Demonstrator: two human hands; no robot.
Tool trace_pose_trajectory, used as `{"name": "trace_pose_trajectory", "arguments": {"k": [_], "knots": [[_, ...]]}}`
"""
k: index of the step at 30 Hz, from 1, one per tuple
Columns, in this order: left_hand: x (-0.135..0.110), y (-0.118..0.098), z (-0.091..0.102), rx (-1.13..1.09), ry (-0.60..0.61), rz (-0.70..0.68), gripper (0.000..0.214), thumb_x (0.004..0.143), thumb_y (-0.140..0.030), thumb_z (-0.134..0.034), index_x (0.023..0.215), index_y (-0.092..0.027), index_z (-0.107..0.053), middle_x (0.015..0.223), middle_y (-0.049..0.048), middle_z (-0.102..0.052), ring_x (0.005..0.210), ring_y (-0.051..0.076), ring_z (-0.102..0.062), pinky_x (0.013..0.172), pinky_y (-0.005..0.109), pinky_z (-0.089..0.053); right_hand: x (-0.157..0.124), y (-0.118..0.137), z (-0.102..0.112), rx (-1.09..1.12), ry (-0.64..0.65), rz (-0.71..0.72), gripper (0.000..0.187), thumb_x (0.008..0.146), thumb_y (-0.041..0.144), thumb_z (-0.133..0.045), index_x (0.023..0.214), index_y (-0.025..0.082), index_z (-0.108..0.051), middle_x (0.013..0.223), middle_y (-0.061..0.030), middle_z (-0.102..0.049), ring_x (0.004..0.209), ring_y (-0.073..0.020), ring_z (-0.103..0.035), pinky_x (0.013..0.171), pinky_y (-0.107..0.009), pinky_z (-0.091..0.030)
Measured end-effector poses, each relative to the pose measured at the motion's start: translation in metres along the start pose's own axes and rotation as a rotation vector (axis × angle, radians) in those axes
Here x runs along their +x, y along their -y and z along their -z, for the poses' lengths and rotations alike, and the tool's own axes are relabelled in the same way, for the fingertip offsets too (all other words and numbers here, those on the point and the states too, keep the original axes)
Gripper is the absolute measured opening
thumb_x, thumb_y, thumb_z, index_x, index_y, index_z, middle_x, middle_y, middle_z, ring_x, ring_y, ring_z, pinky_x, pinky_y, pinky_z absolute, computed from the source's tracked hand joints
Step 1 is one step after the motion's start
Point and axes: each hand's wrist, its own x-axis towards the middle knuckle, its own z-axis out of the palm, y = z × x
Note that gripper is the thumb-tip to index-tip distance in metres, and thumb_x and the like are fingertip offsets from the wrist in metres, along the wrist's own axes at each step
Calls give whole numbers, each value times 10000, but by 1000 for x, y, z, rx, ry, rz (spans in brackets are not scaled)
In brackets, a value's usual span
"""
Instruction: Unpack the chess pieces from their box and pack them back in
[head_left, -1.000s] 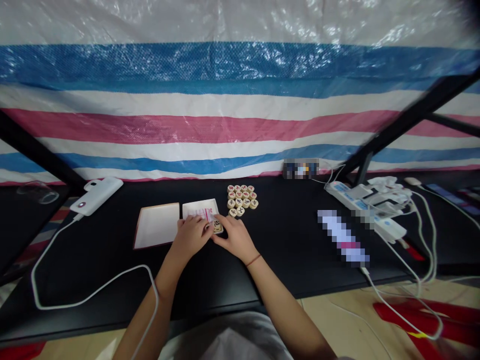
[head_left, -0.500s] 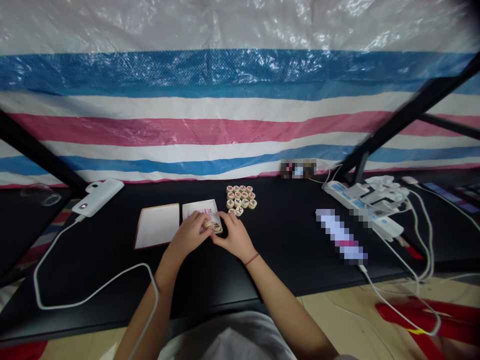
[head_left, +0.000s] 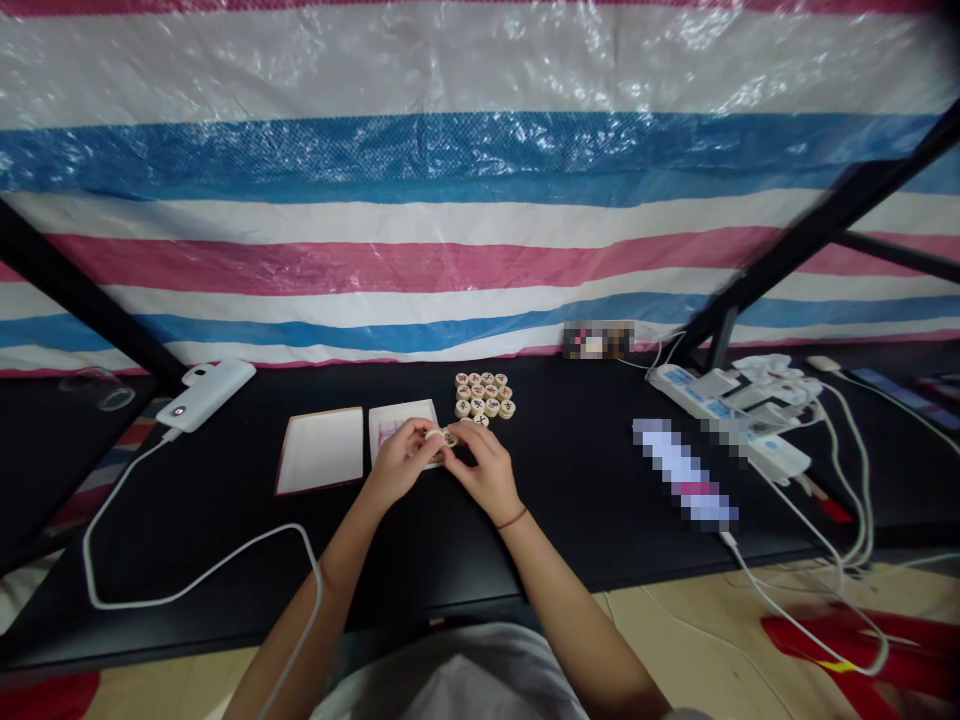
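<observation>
Over the right front corner of an open white box [head_left: 403, 410], my left hand [head_left: 400, 465] pinches Chinese chess pieces [head_left: 436, 435], pale discs with written characters. My right hand [head_left: 484, 468] meets it there, its thumb and fingers closed around a Chinese chess piece [head_left: 451, 438] beside them. The fingers cover part of these discs, so how many are held I cannot tell. Just beyond my right hand, rows of Chinese chess pieces [head_left: 484, 394] stand on the black table, red characters at the back and dark ones in front. My right fingers hide part of the front row.
A shallow white tray-like lid [head_left: 322, 450] lies left of the box. A white power bank [head_left: 206, 395] with a looping cable sits farther left. To the right are a blurred-out phone [head_left: 682, 472] on a cable and a power strip [head_left: 720, 415] crowded with plugs. Striped sheeting [head_left: 450, 265] hangs behind.
Both hands have lifted slightly and shifted right within the box area, coming closer together. The right fingers, spread around a piece at the box corner before, now close on one.
</observation>
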Motion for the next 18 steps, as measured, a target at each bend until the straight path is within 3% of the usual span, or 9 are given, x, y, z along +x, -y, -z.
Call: {"name": "trace_pose_trajectory", "arguments": {"k": [5,8,10,12,15,18], "knots": [[5,0,6,4,-212,-2,357,787,-473,-636,999,-188,-598,921,43,-689,845,166,-682,816,315,-547,-1,-33,21,-229,-262,-320,197,846,353,-585,941,187,-632,801,-42,-633,683,-174,-563,699,-325,-486],[8,1,12,64,-275,-5,360,776,-446,-647,1032,-192,-639,1042,70,-693,922,180,-673,821,308,-550,-6,-56,29,-348,-151,-410,194,835,363,-557,800,184,-623,767,-53,-634,674,-188,-531,687,-334,-448],[8,4,13,76,-285,-10,379,777,-411,-654,1089,-195,-642,1073,75,-692,940,184,-669,805,303,-557,-8,-62,31,-360,-57,-402,198,838,349,-540,758,184,-615,776,-63,-646,689,-198,-533,702,-345,-438],[7,6,12,132,-275,-52,382,807,-368,-634,1151,-202,-630,1051,64,-693,897,171,-673,785,297,-562,-7,-59,30,-347,-59,-369,200,844,345,-537,767,179,-618,808,-75,-652,716,-205,-546,729,-359,-440],[3,10,4,399,-196,-232,331,849,-275,-605,1176,-228,-631,1019,42,-685,867,157,-665,832,309,-548,-1,-38,27,-255,-139,-270,185,864,348,-552,853,181,-632,838,-73,-655,770,-209,-566,758,-358,-457],[-1,13,-5,650,-68,-432,315,860,-190,-596,1169,-235,-627,985,36,-677,920,172,-648,871,319,-532,3,-14,20,-62,-32,-99,165,858,345,-606,938,203,-633,860,-49,-668,782,-189,-589,741,-322,-480]]}}
